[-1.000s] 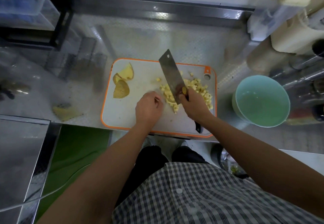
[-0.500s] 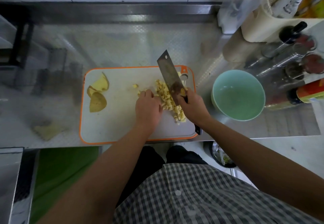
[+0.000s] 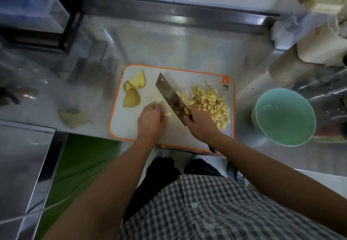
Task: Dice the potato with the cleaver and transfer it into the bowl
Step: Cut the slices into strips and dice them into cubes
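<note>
A white cutting board point(image 3: 129, 127) with an orange rim lies on the steel counter. A heap of diced potato point(image 3: 210, 102) covers its right side. My right hand point(image 3: 201, 123) grips the cleaver point(image 3: 170, 97) by its dark handle, with the blade angled up and left beside the heap. My left hand point(image 3: 151, 120), fingers curled, rests on the board left of the blade, with small potato sticks point(image 3: 168, 114) at its fingertips. The pale green bowl point(image 3: 285, 116) stands to the right of the board, with no potato in it.
Potato peel slices point(image 3: 134, 91) lie at the board's left end and another scrap point(image 3: 74, 117) on the counter. Bottles and containers point(image 3: 319, 52) crowd the right back. A black rack point(image 3: 56, 23) stands at the left back. The counter's front edge runs just under the board.
The cleaver has shifted left, away from the diced heap, and my left hand moved left with it. The camera view has also swung, so the board sits further right in frame.
</note>
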Tool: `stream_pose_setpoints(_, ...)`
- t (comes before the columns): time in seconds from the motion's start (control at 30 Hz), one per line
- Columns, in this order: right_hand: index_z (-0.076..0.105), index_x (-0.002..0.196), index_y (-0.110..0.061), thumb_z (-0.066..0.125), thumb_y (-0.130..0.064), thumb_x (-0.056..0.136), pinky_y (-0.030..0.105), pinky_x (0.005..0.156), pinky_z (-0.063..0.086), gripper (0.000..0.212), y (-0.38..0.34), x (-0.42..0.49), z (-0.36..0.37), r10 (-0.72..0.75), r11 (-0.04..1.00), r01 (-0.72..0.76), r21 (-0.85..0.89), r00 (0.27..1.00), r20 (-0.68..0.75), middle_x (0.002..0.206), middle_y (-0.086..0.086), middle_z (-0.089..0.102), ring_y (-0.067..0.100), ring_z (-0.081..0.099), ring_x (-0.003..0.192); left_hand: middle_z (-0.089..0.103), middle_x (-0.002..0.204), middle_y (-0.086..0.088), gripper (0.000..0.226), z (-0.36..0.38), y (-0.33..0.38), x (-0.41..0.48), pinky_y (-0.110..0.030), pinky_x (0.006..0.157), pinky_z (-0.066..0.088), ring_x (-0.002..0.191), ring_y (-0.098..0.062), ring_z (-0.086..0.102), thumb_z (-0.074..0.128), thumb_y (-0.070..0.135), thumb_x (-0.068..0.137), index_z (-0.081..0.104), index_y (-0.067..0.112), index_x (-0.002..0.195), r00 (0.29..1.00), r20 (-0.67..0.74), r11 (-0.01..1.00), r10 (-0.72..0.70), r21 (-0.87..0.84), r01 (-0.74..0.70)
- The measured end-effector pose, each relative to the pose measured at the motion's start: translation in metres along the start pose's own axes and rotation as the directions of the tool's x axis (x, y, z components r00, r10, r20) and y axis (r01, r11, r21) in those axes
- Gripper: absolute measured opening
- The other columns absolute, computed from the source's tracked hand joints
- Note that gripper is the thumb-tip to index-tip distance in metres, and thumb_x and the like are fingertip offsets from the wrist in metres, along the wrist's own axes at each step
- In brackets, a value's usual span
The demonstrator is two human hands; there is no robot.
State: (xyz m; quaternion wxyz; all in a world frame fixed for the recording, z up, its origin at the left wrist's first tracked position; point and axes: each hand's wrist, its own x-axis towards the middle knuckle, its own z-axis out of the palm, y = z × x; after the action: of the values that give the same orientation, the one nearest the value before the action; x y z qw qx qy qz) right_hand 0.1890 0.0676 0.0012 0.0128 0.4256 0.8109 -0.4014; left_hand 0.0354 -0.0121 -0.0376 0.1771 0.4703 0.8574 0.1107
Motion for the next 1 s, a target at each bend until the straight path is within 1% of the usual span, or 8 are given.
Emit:
stream_pose_setpoints(0.1,0.033,0.078,-0.014,0.044,-0.016,0.098,0.032,0.044,0.021,0.022,-0.002,-0.003,0.007,-0.032,0.997,0.033,-0.076,0.999,0.011,0.059,0.003,0.037,0.017,0.034,0.048,0.056,0.099,-0.014,0.024,0.002,-0.005,-0.006,-0.041,0.075,0.046,0.095,-0.032,0.052,0.066,0.024,0.077,0.065,0.007,0.094,1.000,-0.018,1.000,-0.001,0.024,0.002)
stream_pose_setpoints(0.33,0.045,0.099,-0.003,0.043,-0.013,0.096,0.033,0.048,0.026,0.010,0.003,-0.001,0.021,-0.059,0.980,0.056,-0.189,0.998,-0.009,0.060,0.004,0.041,0.023,0.040,0.049,0.062,0.093,-0.009,0.014,0.001,-0.003,-0.010,-0.034,0.070,0.043,0.094,-0.028,0.055,0.065,0.021,0.079,0.070,0.013,0.090,0.997,-0.062,0.996,-0.039,-0.086,0.034)
stream_pose_setpoints(0.43,0.046,0.107,-0.004,0.043,-0.015,0.096,0.035,0.052,0.034,0.015,0.006,0.003,0.032,-0.040,0.958,0.029,-0.285,0.999,-0.031,0.071,0.013,0.054,0.033,0.052,0.059,0.062,0.092,-0.009,0.014,0.001,-0.002,-0.011,-0.032,0.067,0.041,0.094,-0.027,0.055,0.065,0.019,0.079,0.070,0.012,0.090,0.997,-0.067,0.995,-0.033,-0.099,0.026)
stream_pose_setpoints(0.5,0.044,0.105,-0.005,0.044,-0.016,0.096,0.038,0.052,0.038,0.014,0.007,0.006,0.036,-0.030,0.959,0.017,-0.282,0.999,-0.043,0.072,0.015,0.056,0.034,0.054,0.061,0.061,0.092,-0.010,0.015,0.000,-0.003,-0.012,-0.032,0.067,0.040,0.094,-0.028,0.055,0.065,0.019,0.078,0.070,0.011,0.090,0.997,-0.068,0.995,-0.023,-0.102,0.016)
stream_pose_setpoints(0.63,0.041,0.096,-0.005,0.044,-0.013,0.097,0.033,0.044,0.027,0.008,0.006,0.008,0.030,-0.051,0.988,0.039,-0.147,0.996,-0.080,0.058,0.005,0.043,0.022,0.040,0.045,0.057,0.092,-0.013,0.021,0.000,-0.007,-0.017,-0.037,0.067,0.045,0.092,-0.032,0.053,0.069,0.021,0.072,0.066,0.008,0.088,0.997,-0.079,0.996,-0.011,-0.085,0.004)
stream_pose_setpoints(0.77,0.040,0.093,-0.008,0.044,-0.012,0.096,0.031,0.042,0.021,0.006,0.004,0.002,0.025,-0.108,0.982,0.099,-0.163,0.993,-0.047,0.056,0.002,0.041,0.018,0.038,0.044,0.057,0.087,-0.013,0.015,0.001,-0.009,-0.020,-0.037,0.061,0.046,0.088,-0.033,0.055,0.069,0.019,0.071,0.066,0.009,0.082,0.993,-0.112,0.996,-0.039,-0.080,0.030)
stream_pose_setpoints(0.93,0.044,0.101,-0.006,0.043,-0.017,0.096,0.033,0.051,0.027,0.012,0.011,0.004,0.036,-0.069,0.962,0.059,-0.267,0.997,-0.027,0.064,0.006,0.044,0.029,0.045,0.053,0.058,0.092,-0.009,0.017,-0.001,-0.007,-0.019,-0.036,0.065,0.045,0.094,-0.029,0.053,0.068,0.025,0.076,0.068,0.012,0.086,0.996,-0.074,0.998,-0.043,-0.050,0.040)
stream_pose_setpoints(1.0,0.042,0.097,-0.009,0.043,-0.019,0.096,0.033,0.050,0.028,0.010,0.009,0.007,0.039,-0.056,0.963,0.042,-0.267,0.997,-0.044,0.066,0.008,0.045,0.032,0.048,0.055,0.058,0.094,-0.009,0.019,-0.002,-0.006,-0.019,-0.037,0.067,0.045,0.096,-0.027,0.052,0.067,0.027,0.077,0.069,0.012,0.089,0.997,-0.061,0.998,-0.050,-0.046,0.047)
